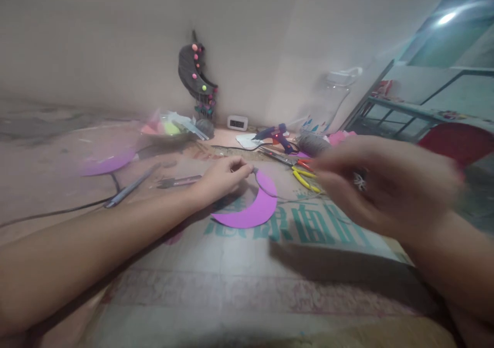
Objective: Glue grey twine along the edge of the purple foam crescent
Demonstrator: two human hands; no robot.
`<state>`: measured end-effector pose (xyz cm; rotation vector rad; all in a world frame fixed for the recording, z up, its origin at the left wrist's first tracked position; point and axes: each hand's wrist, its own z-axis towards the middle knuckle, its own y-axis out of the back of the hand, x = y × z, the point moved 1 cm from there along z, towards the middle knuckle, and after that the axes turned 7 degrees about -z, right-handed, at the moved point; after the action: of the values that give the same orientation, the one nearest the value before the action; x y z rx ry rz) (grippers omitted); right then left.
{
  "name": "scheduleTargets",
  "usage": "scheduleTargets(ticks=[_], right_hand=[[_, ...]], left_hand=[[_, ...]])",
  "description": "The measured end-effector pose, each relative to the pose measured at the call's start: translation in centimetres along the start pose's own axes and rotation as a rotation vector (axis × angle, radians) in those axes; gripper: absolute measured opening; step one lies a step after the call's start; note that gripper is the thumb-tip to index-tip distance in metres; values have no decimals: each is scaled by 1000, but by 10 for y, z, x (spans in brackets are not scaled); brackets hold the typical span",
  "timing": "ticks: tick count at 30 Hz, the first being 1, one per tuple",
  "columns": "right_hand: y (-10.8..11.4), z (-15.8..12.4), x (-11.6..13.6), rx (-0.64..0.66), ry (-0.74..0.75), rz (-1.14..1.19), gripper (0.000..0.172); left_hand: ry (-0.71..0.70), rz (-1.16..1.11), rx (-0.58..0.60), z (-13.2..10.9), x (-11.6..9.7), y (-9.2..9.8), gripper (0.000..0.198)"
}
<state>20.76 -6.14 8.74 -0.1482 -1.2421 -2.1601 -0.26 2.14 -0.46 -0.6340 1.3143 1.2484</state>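
A purple crescent-shaped cut-out (252,209) lies flat on printed cardboard (239,271). My left hand (224,175) rests at the crescent's upper tip, fingers pinched on the end of a thin grey string (285,197) that runs rightward across the crescent. My right hand (382,186) hovers above the cardboard to the right, blurred by motion, fingers curled around something small and pale near the string's other end.
Yellow-handled pliers (304,178), scissors (280,156), a blue glue gun (276,134) and a grey yarn ball (312,143) lie behind. A finished dark crescent with pompoms (195,75) leans on the wall by a small clock (236,123). Another purple cut-out (106,163) and a tool (131,187) lie left.
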Motion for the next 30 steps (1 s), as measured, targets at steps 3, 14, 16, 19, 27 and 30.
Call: scheduleTargets(ticks=[3, 14, 16, 19, 27, 30], right_hand=[[-17, 12, -7, 291, 95, -41, 61], [-53, 25, -36, 741, -117, 44, 76], [-51, 30, -38, 720, -130, 27, 59], [-48, 36, -42, 655, -54, -94, 26], [-50, 39, -56, 370, 96, -304, 24], [-56, 36, -53, 442, 35, -109, 44]], left_hand=[[-25, 28, -12, -1, -2, 2, 28], [-87, 61, -128, 3, -3, 5, 24], [-68, 68, -114, 2, -3, 4, 24], [-22, 67, -84, 0, -4, 3, 25], [56, -1, 4, 0, -1, 1, 25], [52, -24, 39, 0, 1, 0, 26]])
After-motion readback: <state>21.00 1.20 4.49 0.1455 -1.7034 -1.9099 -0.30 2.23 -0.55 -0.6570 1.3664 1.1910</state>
